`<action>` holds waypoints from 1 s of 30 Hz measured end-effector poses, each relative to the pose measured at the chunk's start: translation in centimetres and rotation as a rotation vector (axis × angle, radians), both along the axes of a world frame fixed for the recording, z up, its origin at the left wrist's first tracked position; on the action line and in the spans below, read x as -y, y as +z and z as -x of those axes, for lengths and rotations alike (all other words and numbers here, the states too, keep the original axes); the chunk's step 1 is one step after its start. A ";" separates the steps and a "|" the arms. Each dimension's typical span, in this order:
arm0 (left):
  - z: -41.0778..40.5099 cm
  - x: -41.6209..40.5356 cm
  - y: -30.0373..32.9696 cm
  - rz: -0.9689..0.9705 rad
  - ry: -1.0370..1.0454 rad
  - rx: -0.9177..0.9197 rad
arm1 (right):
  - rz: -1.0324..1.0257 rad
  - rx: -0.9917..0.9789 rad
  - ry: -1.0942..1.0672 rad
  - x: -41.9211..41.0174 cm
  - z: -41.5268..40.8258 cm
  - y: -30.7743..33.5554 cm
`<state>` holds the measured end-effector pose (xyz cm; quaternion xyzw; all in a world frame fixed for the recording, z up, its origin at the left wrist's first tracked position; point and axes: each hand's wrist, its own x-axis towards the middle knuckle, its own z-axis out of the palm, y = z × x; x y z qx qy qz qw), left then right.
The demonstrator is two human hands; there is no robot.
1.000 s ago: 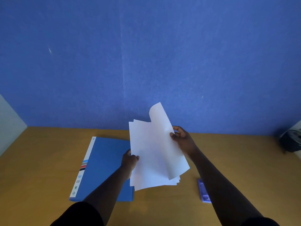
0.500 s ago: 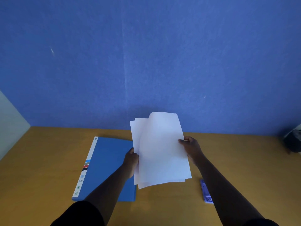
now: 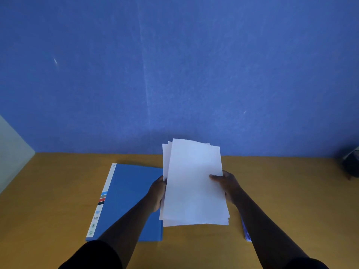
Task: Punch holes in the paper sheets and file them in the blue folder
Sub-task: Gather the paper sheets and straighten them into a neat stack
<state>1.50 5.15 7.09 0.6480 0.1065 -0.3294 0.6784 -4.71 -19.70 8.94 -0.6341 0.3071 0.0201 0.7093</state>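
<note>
I hold a loose stack of white paper sheets (image 3: pixel 192 183) upright above the table, the sheets slightly fanned at the top. My left hand (image 3: pixel 158 191) grips the stack's left edge and my right hand (image 3: pixel 226 183) grips its right edge, thumb on the front sheet. The closed blue folder (image 3: pixel 126 200) with a white spine strip lies flat on the wooden table (image 3: pixel 58 200), left of the sheets and partly under my left forearm. A small purple hole punch (image 3: pixel 245 232) lies on the table to the right, mostly hidden by my right forearm.
A blue wall rises right behind the table's far edge. A dark round object (image 3: pixel 351 164) sits at the far right edge. A pale panel (image 3: pixel 11 150) stands at the left.
The curled top sheet has been laid flat onto the stack. My right hand slid down from the upper right corner to the middle of the right edge. The stack now stands straighter.
</note>
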 end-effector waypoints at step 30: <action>-2.8 5.0 -0.3 -0.330 0.140 0.535 | 0.207 0.188 0.028 1.5 -2.5 -2.5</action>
